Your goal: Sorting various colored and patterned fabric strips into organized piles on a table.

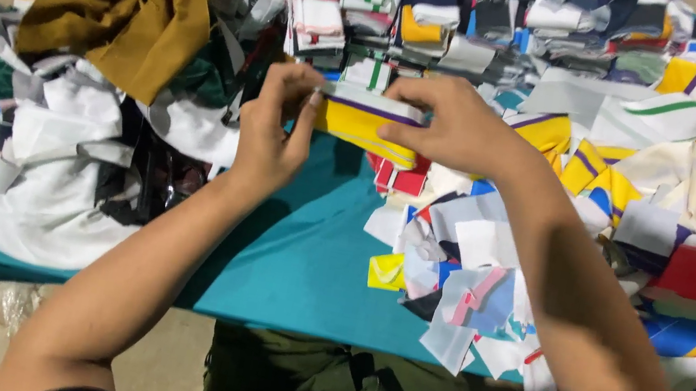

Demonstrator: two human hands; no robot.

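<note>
Teal-covered desk [308, 264], heaped with fabric scraps [467, 272]: left hand [274, 131] and right hand [454, 124] both grasping one folded yellow, white and purple collar piece [365, 123].

Folded yellow cloth piece [366, 125], white-purple edge, held level above teal cloth [300, 254]

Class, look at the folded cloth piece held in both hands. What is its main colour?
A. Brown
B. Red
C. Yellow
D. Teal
C: the folded piece, pinched between the left hand and right hand, is mostly yellow, with a white band and a purple stripe along its top edge.
</note>
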